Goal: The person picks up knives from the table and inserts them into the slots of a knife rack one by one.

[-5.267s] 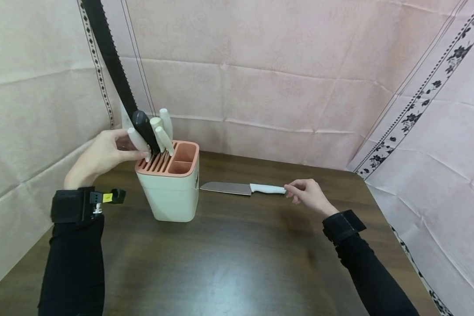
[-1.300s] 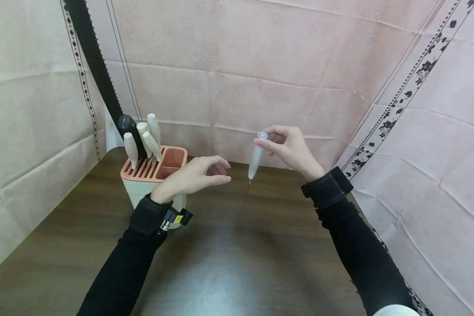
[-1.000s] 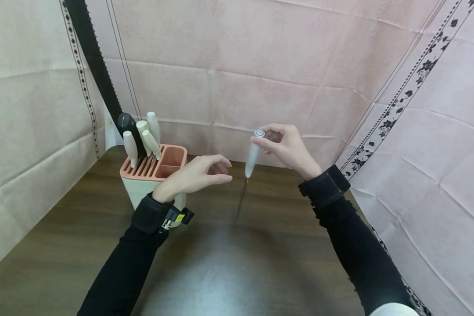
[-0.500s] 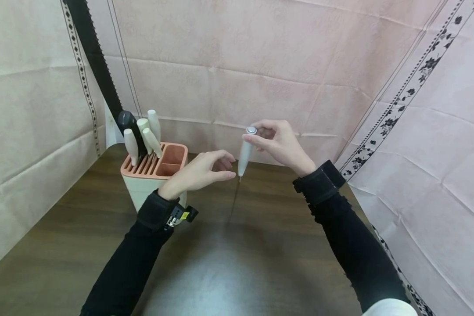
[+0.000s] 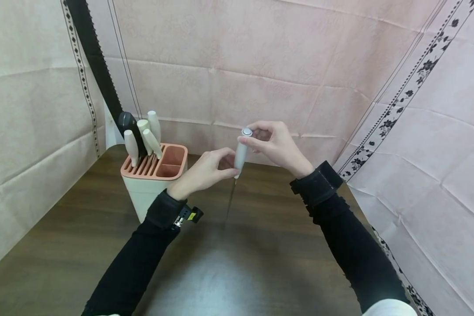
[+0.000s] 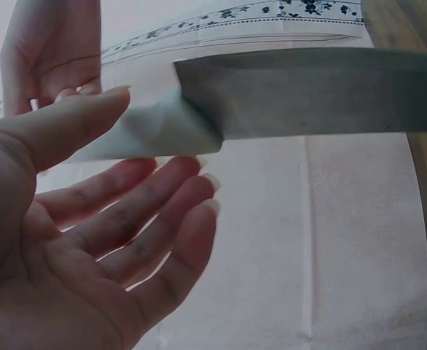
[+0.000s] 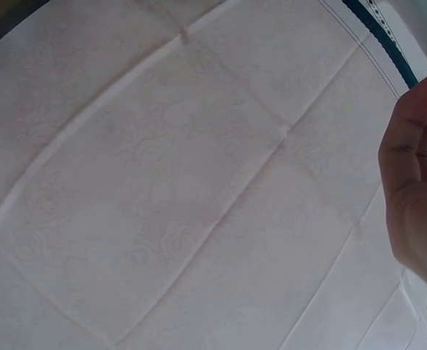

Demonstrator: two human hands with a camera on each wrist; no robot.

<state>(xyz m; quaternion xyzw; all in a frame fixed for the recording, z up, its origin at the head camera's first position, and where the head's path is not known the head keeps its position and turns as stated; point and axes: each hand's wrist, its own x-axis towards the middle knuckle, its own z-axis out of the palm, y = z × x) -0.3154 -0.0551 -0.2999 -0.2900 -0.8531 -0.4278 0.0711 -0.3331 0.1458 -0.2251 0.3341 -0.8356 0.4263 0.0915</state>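
Between my two hands a kitchen knife (image 5: 241, 156) hangs upright, its white handle up and its blade down, seen nearly edge-on from the head. My right hand (image 5: 276, 145) pinches the handle near its butt with thumb and fingers. Lower on the handle, near the blade, my left hand (image 5: 207, 171) has its thumb on the near side and its loosely curled fingers round the other. In the left wrist view, the broad blade (image 6: 315, 91) extends out past my left fingertips. The right wrist view shows only part of my right hand (image 7: 417, 175); the knife is outside it.
Left of my hands, a pale green knife holder (image 5: 144, 193) with an orange slotted top stands on the brown table (image 5: 237, 263). Several white-handled tools (image 5: 131, 147) and a black handle (image 5: 127, 123) stick up from its slots. Patterned cloth (image 5: 221, 101) hangs behind and at both sides.
The knife lay on the table, then was lifted upright by my right hand and moved left. My left hand left the holder and has reached the lower handle.
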